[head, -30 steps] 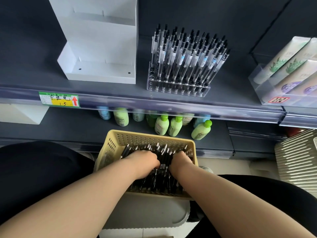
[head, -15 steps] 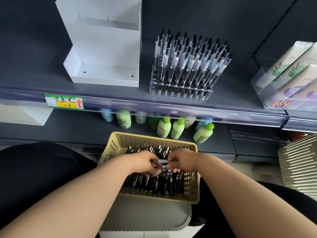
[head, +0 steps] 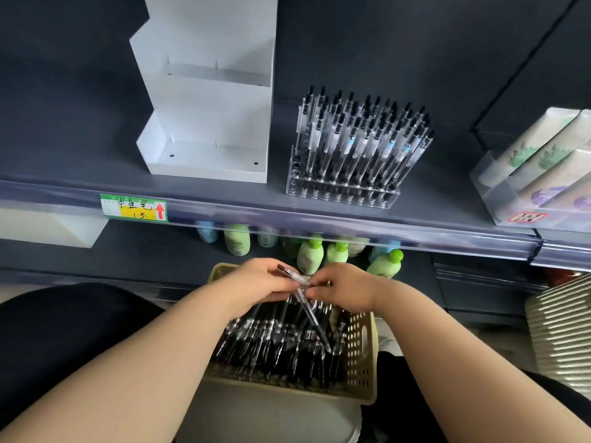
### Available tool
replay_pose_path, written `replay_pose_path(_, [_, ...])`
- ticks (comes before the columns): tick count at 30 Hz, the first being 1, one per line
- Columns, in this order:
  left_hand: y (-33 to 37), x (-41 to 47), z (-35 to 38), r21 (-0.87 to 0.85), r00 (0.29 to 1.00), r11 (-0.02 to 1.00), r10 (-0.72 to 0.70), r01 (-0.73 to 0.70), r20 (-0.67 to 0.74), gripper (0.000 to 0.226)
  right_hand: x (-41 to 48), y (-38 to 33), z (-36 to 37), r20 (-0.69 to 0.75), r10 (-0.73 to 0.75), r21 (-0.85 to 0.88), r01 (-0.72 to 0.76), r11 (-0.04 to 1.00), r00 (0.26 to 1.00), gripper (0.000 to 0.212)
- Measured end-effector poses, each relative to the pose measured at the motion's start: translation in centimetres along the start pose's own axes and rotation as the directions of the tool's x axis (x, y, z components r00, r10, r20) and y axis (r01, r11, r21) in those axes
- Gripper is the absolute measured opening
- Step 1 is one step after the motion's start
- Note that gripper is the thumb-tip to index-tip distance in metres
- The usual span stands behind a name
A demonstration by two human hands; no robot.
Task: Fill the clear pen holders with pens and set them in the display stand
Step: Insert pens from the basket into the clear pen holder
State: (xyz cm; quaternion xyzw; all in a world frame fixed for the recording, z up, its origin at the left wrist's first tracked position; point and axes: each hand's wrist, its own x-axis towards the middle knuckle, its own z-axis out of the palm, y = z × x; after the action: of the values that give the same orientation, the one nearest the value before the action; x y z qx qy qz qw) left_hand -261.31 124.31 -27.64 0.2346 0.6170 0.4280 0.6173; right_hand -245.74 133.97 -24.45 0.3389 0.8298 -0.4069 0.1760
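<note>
A yellow perforated basket (head: 361, 346) full of black-and-clear pens sits low in front of me. Above it my left hand (head: 256, 282) and my right hand (head: 345, 286) meet, both gripping a few clear pens (head: 308, 306); one points down and right, another sticks out up and left. On the upper shelf a clear pen holder (head: 342, 191) stands packed with upright pens, apart from its leftmost holes. To its left stands the white tiered display stand (head: 204, 161), with nothing in its tiers.
The grey shelf edge (head: 319, 219) carries a green and yellow price tag (head: 134, 207). Green and blue bottles (head: 310, 254) line the lower shelf behind the basket. Boxed tubes in a clear tray (head: 537, 161) stand at the upper right. A ribbed beige stack (head: 563, 340) is at the right.
Both hands have risen out of the basket's pen pile, bringing a few pens up with them. The camera view has tilted upward and closer to the shelf.
</note>
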Motion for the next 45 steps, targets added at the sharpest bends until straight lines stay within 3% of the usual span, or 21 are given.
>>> replay_pose_path(3, [2.4,-1.2,0.1,0.001,0.995,0.995,0.1,-0.1,-0.017,0.021,-1.4,-1.9,-2.5,-0.005,-0.062,0.039,0.062,0.997,0.998,0.014])
replay_pose_path(6, [5.1,-2.4,-0.2,0.408,0.935,0.884,0.316,-0.228,-0.162,0.022,-2.9,-3.9,-5.1,-0.098,-0.139,0.158,0.153,0.976,0.985,0.016])
replay_pose_path(8, [6.9,-3.1,-0.3,0.554,0.868,0.79,0.444,-0.261,-0.223,0.018,-3.7,-5.4,-6.8,-0.173,-0.184,0.208,0.218,0.954,0.968,0.016])
replay_pose_path(10, [8.3,-3.5,-0.3,0.568,0.814,0.764,0.52,-0.307,-0.26,0.017,-4.3,-6.7,-8.2,-0.256,-0.219,0.215,0.276,0.937,0.942,0.008])
replay_pose_path(13, [10.3,-3.8,-0.2,0.557,0.76,0.739,0.592,-0.379,-0.269,0.02,-4.9,-8.3,-9.8,-0.412,-0.208,0.155,0.293,0.943,0.887,0.023])
replay_pose_path(16, [12.0,-3.9,-0.6,0.576,0.696,0.708,0.65,-0.41,-0.304,0.021,-4.8,-9.4,-11.1,-0.615,-0.212,0.07,0.32,0.945,0.76,0.023])
replay_pose_path(19, [13.8,-3.9,-1.3,0.613,0.59,0.666,0.718,-0.426,-0.37,0.02,-4.0,-10.3,-12.3,-0.796,-0.198,0.081,0.424,0.902,0.572,0.018])
replay_pose_path(21, [15.3,-4.2,-1.7,0.633,0.516,0.626,0.765,-0.455,-0.386,0.02,-3.4,-10.8,-12.8,-0.878,-0.194,0.015,0.429,0.903,0.437,0.019])
replay_pose_path(23, [16.9,-4.3,-1.9,0.662,0.457,0.576,0.808,-0.48,-0.371,0.02,-2.9,-11.2,-13.2,-0.904,-0.215,-0.046,0.414,0.909,0.371,0.018])
replay_pose_path(27, [19.0,-4.3,-1.3,0.693,0.421,0.509,0.85,-0.51,-0.315,0.02,-1.7,-11.4,-13.4,-0.895,-0.268,-0.135,0.358,0.924,0.357,0.022])
replay_pose_path(31, [19.1,-3.7,-0.6,0.639,0.372,0.505,0.862,-0.58,-0.344,0.022,-0.7,-11.7,-13.7,-0.892,-0.359,-0.286,0.271,0.919,0.276,0.021])
replay_pose_path(45, [18.6,-2.6,-1.1,0.564,0.369,0.527,0.849,-0.636,-0.377,0.023,1.2,-11.7,-13.6,-0.874,-0.37,-0.313,0.219,0.924,0.314,0.02])
